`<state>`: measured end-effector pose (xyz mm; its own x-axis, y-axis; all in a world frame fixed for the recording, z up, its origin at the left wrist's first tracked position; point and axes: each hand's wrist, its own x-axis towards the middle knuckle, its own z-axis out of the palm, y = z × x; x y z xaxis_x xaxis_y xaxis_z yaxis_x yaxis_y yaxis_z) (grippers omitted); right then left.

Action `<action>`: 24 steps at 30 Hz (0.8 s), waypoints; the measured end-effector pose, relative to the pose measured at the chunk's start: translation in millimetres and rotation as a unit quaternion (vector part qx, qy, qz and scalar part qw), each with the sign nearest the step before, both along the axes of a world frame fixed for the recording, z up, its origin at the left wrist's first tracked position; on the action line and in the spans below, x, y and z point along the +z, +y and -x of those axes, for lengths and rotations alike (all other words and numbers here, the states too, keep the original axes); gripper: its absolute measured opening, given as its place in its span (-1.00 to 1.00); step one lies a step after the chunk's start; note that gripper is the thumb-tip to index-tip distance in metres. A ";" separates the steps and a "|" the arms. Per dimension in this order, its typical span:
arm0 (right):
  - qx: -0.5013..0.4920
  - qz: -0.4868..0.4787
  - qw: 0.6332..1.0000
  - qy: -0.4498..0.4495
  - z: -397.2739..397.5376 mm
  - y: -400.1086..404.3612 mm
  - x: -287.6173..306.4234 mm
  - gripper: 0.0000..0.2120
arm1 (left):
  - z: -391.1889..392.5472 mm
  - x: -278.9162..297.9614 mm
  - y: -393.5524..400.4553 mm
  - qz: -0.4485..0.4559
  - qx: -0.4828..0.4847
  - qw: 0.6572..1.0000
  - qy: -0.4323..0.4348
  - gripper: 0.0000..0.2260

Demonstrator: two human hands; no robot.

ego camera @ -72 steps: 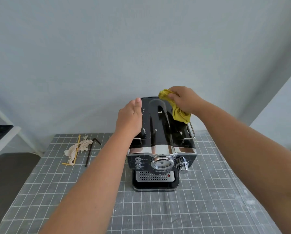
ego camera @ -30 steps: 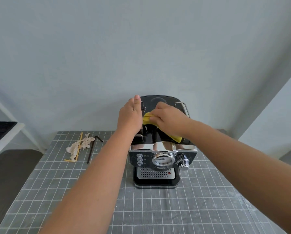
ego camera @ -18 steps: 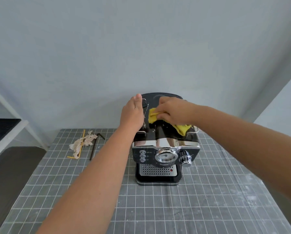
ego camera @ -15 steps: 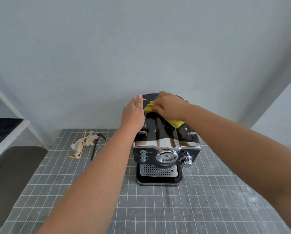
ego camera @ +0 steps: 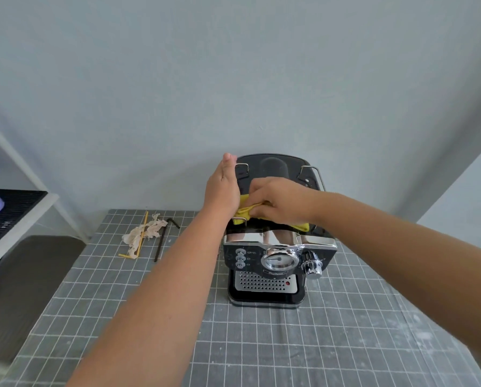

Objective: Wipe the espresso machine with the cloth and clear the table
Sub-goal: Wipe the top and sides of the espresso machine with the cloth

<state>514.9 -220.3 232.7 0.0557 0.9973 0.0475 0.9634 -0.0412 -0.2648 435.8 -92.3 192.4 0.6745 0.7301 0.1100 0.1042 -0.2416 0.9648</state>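
A black and chrome espresso machine [ego camera: 278, 247] stands upright on the grey grid-patterned worktop [ego camera: 317, 344], dial and buttons facing the camera. The person's left hand [ego camera: 224, 188] lies flat against the machine's upper left side, fingers straight and together. The right hand [ego camera: 278, 203] presses a crumpled yellow cloth [ego camera: 243, 212] onto the machine's top near the front; its grip is curled around the cloth. To the left of the machine, well apart from it, lie a crumpled beige tissue [ego camera: 144, 236], a thin yellow stick [ego camera: 141, 236] across the tissue, and a black hex key [ego camera: 164, 238] just beside them.
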 end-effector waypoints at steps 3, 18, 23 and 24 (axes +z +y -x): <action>-0.019 0.007 1.000 -0.003 -15.5 2.8 4.5 -0.79 | -1.1 -1.5 0.4 -0.008 -0.007 1.000 0.006 -0.48; -0.075 0.015 0.996 -0.036 7.7 10.2 -7.9 -0.77 | -6.5 -10.8 9.9 0.006 -0.002 0.999 0.046 -0.63; -0.028 0.030 0.997 -0.071 7.2 -10.3 -1.1 -0.73 | -8.1 -10.5 9.2 -0.022 -0.012 0.996 0.083 -0.59; -0.023 0.033 0.996 -0.078 6.7 -11.9 1.1 -0.73 | -8.2 -10.4 8.6 -0.031 -0.012 0.995 0.089 -0.58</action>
